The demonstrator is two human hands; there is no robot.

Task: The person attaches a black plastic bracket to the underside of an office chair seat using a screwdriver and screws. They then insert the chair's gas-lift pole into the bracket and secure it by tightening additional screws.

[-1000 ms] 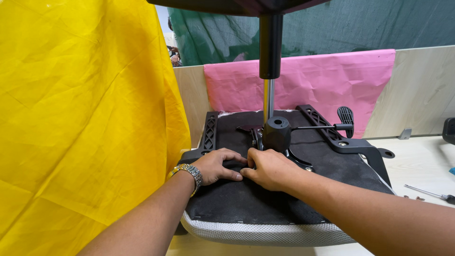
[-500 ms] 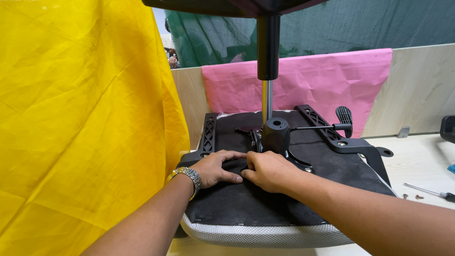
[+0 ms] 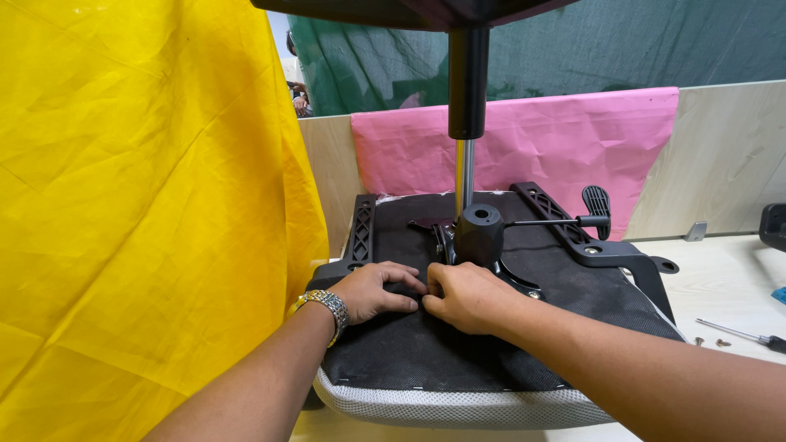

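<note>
An upturned office chair seat (image 3: 458,360) lies on the table, its black fabric underside up and its white mesh rim toward me. A black mechanism hub (image 3: 478,233) with a lever (image 3: 565,219) sits at its middle, and a gas cylinder (image 3: 467,123) rises from behind it. My left hand (image 3: 375,290), with a metal watch on the wrist, presses on the fabric just left of the hub. My right hand (image 3: 465,296) rests beside it, fingers curled on the fabric. The fingertips of both meet at a small dark spot; what they pinch is hidden.
A yellow cloth (image 3: 139,205) hangs close on the left. A pink sheet (image 3: 557,139) covers a wooden partition behind. A screwdriver (image 3: 741,334) and loose screws (image 3: 711,342) lie on the table at right. Black armrest brackets (image 3: 610,250) flank the seat.
Both hands stay at the same place on the seat; only slight finger shifts show. The view has barely moved.
</note>
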